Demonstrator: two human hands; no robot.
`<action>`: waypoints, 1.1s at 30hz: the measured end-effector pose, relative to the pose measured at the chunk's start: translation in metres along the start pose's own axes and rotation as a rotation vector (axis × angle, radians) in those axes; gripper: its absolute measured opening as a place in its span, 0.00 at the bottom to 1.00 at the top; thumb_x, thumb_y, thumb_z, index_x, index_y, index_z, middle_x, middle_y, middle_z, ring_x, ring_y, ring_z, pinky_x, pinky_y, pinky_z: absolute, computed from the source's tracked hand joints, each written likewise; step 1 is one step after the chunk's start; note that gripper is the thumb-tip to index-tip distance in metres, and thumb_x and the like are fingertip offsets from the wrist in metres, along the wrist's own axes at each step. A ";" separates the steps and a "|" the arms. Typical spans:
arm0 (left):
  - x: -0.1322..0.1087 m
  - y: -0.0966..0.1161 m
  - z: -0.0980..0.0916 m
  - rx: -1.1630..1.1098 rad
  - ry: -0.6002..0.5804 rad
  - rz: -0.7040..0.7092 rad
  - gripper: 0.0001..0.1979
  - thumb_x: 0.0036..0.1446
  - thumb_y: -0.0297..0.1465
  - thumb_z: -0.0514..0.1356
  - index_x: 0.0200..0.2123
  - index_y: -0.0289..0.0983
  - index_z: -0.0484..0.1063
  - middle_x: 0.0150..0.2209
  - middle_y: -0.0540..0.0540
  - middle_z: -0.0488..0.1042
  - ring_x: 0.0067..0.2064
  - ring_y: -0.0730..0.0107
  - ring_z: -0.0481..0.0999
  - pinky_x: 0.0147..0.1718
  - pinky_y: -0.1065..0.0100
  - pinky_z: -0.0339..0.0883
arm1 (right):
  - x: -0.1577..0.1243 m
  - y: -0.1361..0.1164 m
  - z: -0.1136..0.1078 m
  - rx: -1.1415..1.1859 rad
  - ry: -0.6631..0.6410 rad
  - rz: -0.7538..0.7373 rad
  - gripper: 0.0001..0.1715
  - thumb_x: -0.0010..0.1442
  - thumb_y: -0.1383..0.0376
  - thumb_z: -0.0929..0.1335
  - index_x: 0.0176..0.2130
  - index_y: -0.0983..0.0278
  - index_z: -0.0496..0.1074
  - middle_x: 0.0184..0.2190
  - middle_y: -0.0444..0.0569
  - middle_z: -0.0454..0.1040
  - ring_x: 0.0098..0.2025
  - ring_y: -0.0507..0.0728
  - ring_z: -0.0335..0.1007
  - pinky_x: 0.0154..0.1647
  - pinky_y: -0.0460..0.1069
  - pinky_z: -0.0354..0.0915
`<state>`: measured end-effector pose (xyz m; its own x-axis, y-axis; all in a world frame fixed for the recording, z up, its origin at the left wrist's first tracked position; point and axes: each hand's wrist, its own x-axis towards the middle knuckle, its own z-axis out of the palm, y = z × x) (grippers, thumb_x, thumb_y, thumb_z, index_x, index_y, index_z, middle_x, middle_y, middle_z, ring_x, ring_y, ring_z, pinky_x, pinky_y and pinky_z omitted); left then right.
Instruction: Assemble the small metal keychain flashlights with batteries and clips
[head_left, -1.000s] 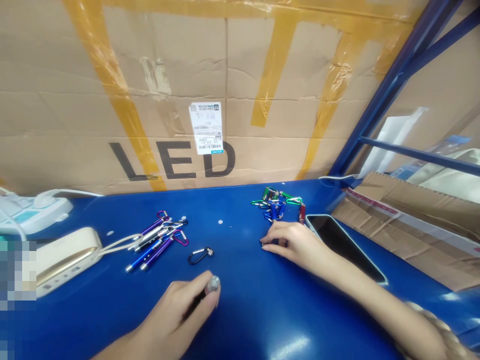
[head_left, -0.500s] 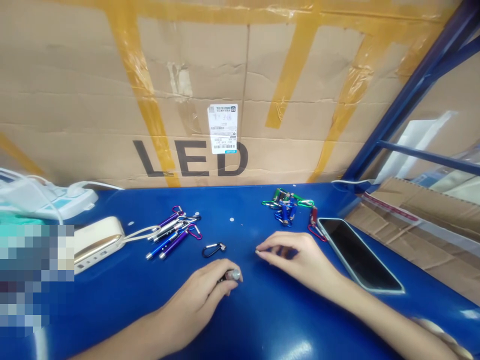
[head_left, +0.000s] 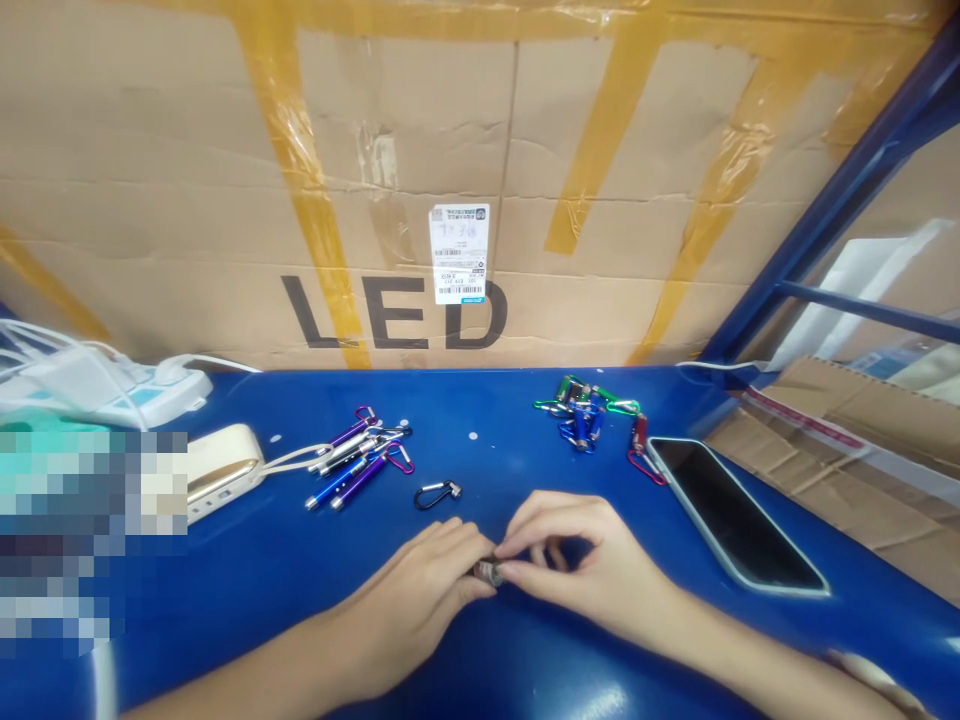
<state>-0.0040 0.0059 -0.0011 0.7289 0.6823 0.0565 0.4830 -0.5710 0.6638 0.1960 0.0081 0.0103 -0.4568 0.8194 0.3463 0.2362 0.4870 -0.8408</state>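
My left hand (head_left: 420, 605) is closed around a small dark cylinder with a silvery end, which looks like a mini flashlight (head_left: 489, 572). Most of it is hidden by the fingers. The thumb and forefinger of my right hand (head_left: 574, 545) are pinched together at that silvery end, touching or almost touching it. Whatever sits between those fingertips is too small to make out. Just beyond my left hand lies a black carabiner clip (head_left: 438, 494) on the blue table (head_left: 480, 660).
Slim pen-like lights with clips (head_left: 360, 465) lie at left beside a white power bank (head_left: 229, 470) and a power strip (head_left: 161, 395). Small coloured carabiner flashlights (head_left: 581, 415) and a phone (head_left: 739, 515) lie at right. A large cardboard box (head_left: 420, 120) stands behind.
My right hand has moved left and down, bringing its pinched fingertips to the flashlight's end. My left hand still holds the flashlight. The whole view has shifted slightly.
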 end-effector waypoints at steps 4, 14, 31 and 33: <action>0.000 -0.002 0.000 -0.008 -0.008 0.022 0.11 0.66 0.32 0.42 0.35 0.40 0.62 0.34 0.50 0.67 0.35 0.70 0.64 0.38 0.69 0.58 | -0.002 0.000 -0.002 -0.154 0.051 -0.258 0.04 0.54 0.67 0.70 0.30 0.67 0.76 0.28 0.48 0.72 0.22 0.45 0.64 0.19 0.40 0.62; -0.004 0.000 0.002 -0.099 0.107 0.033 0.13 0.65 0.34 0.44 0.29 0.38 0.60 0.28 0.51 0.65 0.31 0.71 0.63 0.34 0.70 0.57 | -0.004 -0.001 -0.006 -0.329 -0.110 -0.320 0.09 0.57 0.66 0.67 0.40 0.65 0.71 0.30 0.46 0.70 0.22 0.45 0.62 0.22 0.41 0.61; 0.004 -0.005 0.001 -0.506 0.755 -0.287 0.10 0.57 0.35 0.53 0.28 0.40 0.54 0.29 0.53 0.60 0.32 0.74 0.62 0.35 0.72 0.60 | 0.042 0.014 0.016 -0.468 -0.201 -0.015 0.09 0.57 0.69 0.67 0.39 0.64 0.75 0.35 0.47 0.75 0.32 0.51 0.71 0.33 0.44 0.64; 0.003 -0.007 0.001 -0.465 0.765 -0.312 0.08 0.57 0.34 0.53 0.29 0.40 0.54 0.32 0.52 0.61 0.34 0.74 0.63 0.36 0.72 0.60 | 0.038 0.012 0.012 -0.349 -0.152 0.008 0.07 0.55 0.68 0.68 0.37 0.64 0.76 0.32 0.46 0.75 0.27 0.49 0.68 0.28 0.43 0.63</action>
<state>-0.0046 0.0117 -0.0060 0.0038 0.9816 0.1908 0.2407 -0.1861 0.9526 0.1713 0.0421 0.0082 -0.5694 0.7824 0.2524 0.5064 0.5757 -0.6420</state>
